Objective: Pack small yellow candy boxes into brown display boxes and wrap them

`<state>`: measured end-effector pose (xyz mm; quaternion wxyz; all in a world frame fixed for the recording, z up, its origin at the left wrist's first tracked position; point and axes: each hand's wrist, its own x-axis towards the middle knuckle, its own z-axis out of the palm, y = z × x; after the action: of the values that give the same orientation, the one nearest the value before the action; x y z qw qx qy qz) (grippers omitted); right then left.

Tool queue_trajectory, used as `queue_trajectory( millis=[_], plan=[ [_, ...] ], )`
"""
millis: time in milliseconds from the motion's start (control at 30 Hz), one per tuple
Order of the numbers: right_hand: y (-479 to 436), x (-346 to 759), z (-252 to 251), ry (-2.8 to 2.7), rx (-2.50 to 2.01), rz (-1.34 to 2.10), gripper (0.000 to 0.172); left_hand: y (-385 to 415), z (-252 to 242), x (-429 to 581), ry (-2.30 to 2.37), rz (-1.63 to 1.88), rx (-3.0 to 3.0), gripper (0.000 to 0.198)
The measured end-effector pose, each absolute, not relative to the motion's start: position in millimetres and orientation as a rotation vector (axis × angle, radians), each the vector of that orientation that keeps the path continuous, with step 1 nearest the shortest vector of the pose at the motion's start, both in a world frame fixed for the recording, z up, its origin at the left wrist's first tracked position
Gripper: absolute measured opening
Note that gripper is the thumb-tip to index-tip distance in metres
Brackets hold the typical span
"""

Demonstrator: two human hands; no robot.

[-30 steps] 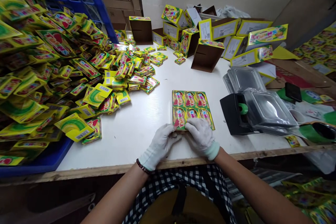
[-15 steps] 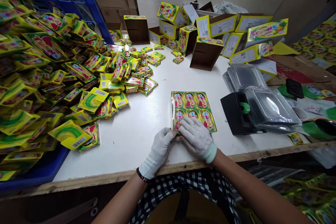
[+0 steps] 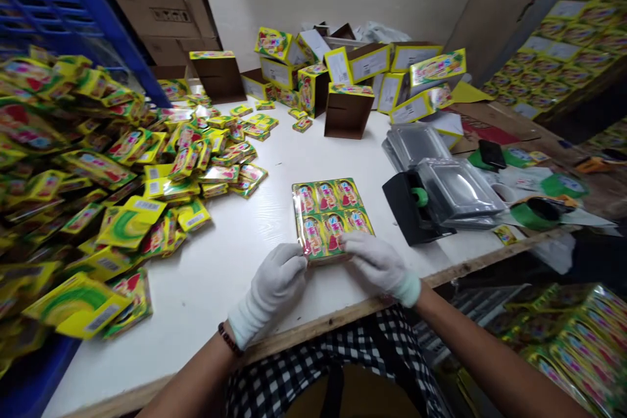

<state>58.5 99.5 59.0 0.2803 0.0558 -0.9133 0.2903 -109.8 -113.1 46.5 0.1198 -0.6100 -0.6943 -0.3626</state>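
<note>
On the white table in front of me lies a clear plastic-covered pack of small boxes [image 3: 330, 212], several yellow-green boxes with red fruit pictures set in two rows. My left hand [image 3: 275, 279], in a white glove, pinches the pack's near left corner with closed fingers. The gloved right hand [image 3: 375, 261] grips the near right edge, its fingertips bent over the rim; its thumb is hidden. To the left, a big heap of similar small boxes [image 3: 122, 222] spills across the table.
Empty display boxes [image 3: 347, 110] stand along the back. At right are a black tape dispenser [image 3: 409, 209], clear plastic trays [image 3: 455, 186] and green tape rolls [image 3: 533, 212]. A blue crate [image 3: 53, 3] rises at far left. The wooden table edge [image 3: 313, 333] runs close to me.
My right hand has slid off the top of the pack to its near right edge, uncovering more boxes. My left hand stays at the near left corner. The camera view has turned right.
</note>
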Motion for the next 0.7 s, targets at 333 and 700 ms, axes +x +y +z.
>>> queue_trajectory(
  millis=[333, 700],
  plan=[
    [256.8, 171.2, 62.6, -2.090, -1.232, 1.029, 0.043, -63.9, 27.7, -111.3, -1.806, -1.184, -1.782, 0.014],
    [224.7, 192.8, 69.2, -1.873, -1.122, 1.164, 0.035, -64.9, 37.9, -110.0, -1.859, -1.195, -1.887, 0.017]
  ],
)
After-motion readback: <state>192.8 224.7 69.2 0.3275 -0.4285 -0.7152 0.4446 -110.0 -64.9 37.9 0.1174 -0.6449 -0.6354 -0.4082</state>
